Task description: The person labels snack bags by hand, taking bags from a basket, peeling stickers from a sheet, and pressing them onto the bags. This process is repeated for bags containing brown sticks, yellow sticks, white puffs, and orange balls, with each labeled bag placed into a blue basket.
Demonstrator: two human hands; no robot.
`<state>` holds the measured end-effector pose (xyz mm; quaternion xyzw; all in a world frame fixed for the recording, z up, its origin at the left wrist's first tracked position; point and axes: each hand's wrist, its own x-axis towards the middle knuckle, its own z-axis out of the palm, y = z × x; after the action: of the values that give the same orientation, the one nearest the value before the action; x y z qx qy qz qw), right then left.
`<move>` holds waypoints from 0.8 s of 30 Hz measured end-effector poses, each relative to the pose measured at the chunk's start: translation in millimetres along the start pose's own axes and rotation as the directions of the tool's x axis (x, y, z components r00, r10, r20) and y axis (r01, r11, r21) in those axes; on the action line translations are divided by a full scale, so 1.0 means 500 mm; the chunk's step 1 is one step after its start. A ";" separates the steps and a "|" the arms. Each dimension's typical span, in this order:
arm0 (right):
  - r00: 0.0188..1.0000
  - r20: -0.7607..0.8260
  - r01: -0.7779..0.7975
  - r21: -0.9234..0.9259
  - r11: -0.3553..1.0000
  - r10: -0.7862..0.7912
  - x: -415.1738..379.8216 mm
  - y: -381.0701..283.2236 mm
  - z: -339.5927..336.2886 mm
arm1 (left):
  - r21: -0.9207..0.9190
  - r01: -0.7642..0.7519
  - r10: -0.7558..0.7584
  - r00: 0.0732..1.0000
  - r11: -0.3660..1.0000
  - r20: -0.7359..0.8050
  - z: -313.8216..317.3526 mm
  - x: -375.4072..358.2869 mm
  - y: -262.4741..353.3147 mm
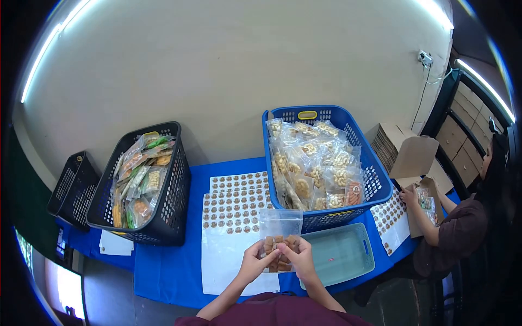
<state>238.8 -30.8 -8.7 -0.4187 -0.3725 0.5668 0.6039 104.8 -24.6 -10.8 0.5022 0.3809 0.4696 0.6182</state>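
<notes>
A clear plastic bag (280, 223) with brown square pieces in its lower half is held upright between both hands, in front of the body. My left hand (256, 261) grips its left side, and my right hand (300, 258) grips its right side, with the thumbs on the bag's front. Behind and below the bag lie white sheets of round brown stickers (231, 209). To the right of my right hand is a shallow pale green tray (348, 252) with a small reddish piece in it. Beyond them stands a blue basket (331, 216) full of clear bags of snacks.
On the left, a black basket (179, 201) holds colourful packets, beside a smaller black basket (73, 187). At the right, a co-worker (454, 231) handles an open cardboard box (427, 190) near another sticker sheet (392, 225) and stacked flat cardboard (387, 146). Blue cloth (163, 271) covers the table.
</notes>
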 end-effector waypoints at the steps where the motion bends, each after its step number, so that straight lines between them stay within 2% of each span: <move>1: 0.999 0.007 0.038 -0.040 0.998 -0.038 0.004 0.008 -0.005 | 0.034 -0.024 0.024 1.000 0.999 0.010 0.001 -0.001 -0.003; 4: 0.998 -0.030 0.063 -0.007 0.998 -0.063 0.007 0.007 -0.004 | 0.080 -0.011 0.009 1.000 0.997 0.021 0.002 -0.001 -0.003; 7: 0.998 -0.048 0.031 -0.002 1.000 -0.031 0.005 -0.005 0.001 | 0.027 -0.020 0.020 0.999 0.999 0.025 0.005 -0.002 0.007; 14: 0.993 -0.060 0.101 -0.070 0.992 -0.106 -0.001 -0.002 0.011 | 0.067 0.052 -0.049 0.998 0.996 -0.045 0.005 0.005 0.016; 17: 0.997 -0.055 0.062 -0.021 0.998 -0.063 -0.004 0.000 0.006 | 0.150 -0.079 0.089 0.994 0.986 -0.062 -0.002 0.012 -0.020; 20: 1.000 -0.015 -0.014 0.099 0.995 0.015 -0.003 0.013 -0.008 | 0.054 -0.087 0.090 0.994 0.995 -0.062 0.005 0.008 -0.018; 22: 0.999 0.036 -0.038 0.139 0.990 0.033 -0.001 0.011 -0.013 | 0.079 -0.069 0.076 0.992 0.995 -0.098 0.004 0.004 -0.009; 24: 0.991 0.130 0.011 0.008 1.000 -0.012 -0.004 -0.004 -0.005 | 0.092 -0.079 0.091 0.987 0.993 -0.132 0.004 0.006 -0.005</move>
<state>241.7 -33.2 -8.0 -0.3764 -0.4113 0.5909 0.5831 107.9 -22.5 -13.1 0.5110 0.4204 0.5117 0.5480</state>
